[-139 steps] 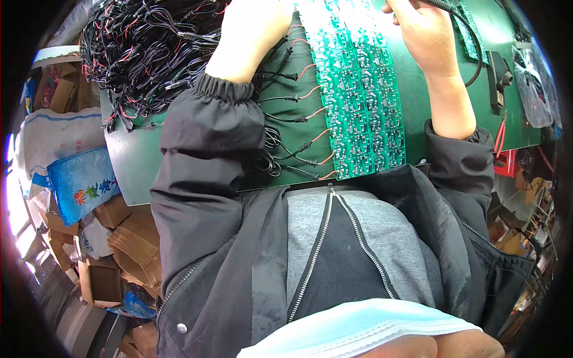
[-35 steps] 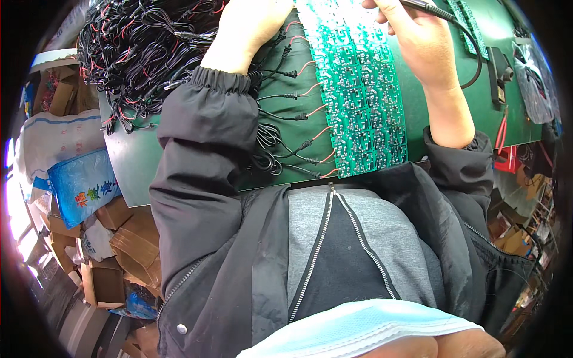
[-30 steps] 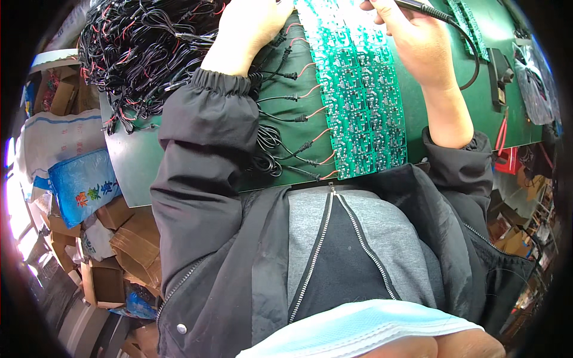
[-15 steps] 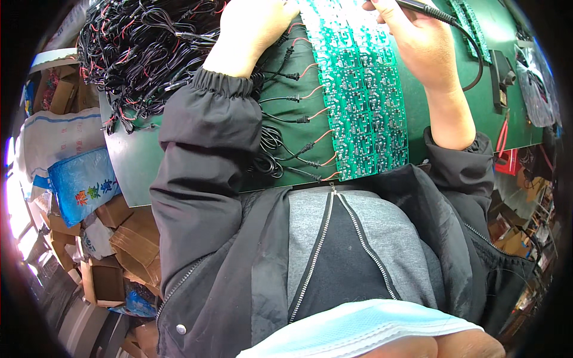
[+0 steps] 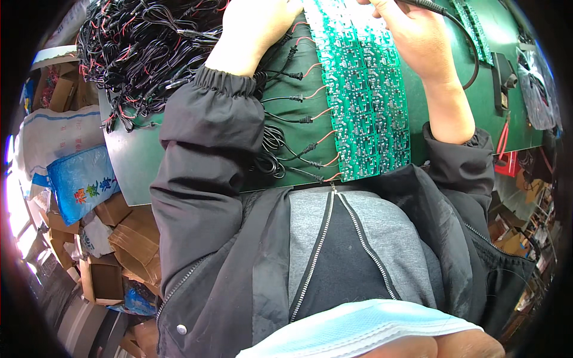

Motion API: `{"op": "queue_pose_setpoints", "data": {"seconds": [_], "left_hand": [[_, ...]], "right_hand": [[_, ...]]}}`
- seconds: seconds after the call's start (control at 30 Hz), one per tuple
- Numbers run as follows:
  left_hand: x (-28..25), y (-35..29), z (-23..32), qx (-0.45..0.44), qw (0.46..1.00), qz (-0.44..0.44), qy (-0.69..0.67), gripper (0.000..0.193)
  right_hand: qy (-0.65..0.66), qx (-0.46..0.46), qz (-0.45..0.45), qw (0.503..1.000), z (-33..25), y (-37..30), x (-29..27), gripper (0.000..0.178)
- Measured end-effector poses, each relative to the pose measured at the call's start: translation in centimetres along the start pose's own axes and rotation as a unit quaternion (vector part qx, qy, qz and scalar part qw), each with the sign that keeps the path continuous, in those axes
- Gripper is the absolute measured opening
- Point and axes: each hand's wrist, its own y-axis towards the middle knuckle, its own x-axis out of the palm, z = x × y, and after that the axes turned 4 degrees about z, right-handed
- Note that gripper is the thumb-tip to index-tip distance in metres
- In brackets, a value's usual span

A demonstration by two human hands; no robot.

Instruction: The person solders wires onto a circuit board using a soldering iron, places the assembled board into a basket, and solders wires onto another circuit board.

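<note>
Circuit-board panel (image 5: 367, 89) lies on the green bench between both hands, right hand (image 5: 418, 36) pinching a corded tool (image 5: 427, 6), left hand (image 5: 253, 27) pressing leads (image 5: 298, 74), which could snag.

An electronics workshop: green circuit boards (image 5: 367, 95), heaped wire leads (image 5: 143, 53) on a workbench (image 5: 128, 161), cardboard boxes (image 5: 119, 238) beside.

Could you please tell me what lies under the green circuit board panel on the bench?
The circuit board panel lies flat on the green bench. Red-and-black leads stick out from its left edge. Anything beneath it is covered, and its far end is cut off by the picture's edge.
</note>
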Motion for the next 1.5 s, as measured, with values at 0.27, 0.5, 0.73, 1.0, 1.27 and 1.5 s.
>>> {"op": "queue_pose_setpoints", "data": {"seconds": [0.27, 0.5, 0.73, 1.0, 1.27, 1.5], "left_hand": [[-0.1, 0.2, 0.1, 0.029, 0.999, 0.015, -0.016, 0.018], [0.1, 0.0, 0.0, 0.036, 0.999, 0.013, -0.005, 0.017], [-0.1, 0.1, -0.2, 0.032, 0.999, 0.020, 0.010, 0.014], [0.6, 0.1, 0.0, 0.032, 0.999, 0.025, -0.003, 0.014], [0.8, -0.2, -0.1, 0.028, 0.999, 0.030, 0.000, 0.015], [0.4, 0.2, -0.3, 0.042, 0.998, 0.040, -0.006, 0.016]], "right_hand": [[0.035, 0.004, 0.032, 0.999, 0.2, -0.3, -0.8, 0.011], [0.032, 0.036, 0.019, 0.999, -0.4, -1.2, -0.8, 0.011], [0.013, 0.028, 0.017, 0.999, -0.7, -1.0, -0.4, 0.011], [-0.015, 0.034, 0.014, 0.999, -0.9, -1.1, -0.5, 0.011], [0.001, 0.034, -0.001, 0.999, -0.8, -1.3, -0.4, 0.011], [0.077, 0.019, 0.101, 0.992, -1.0, -2.4, -1.4, 0.014]]}}
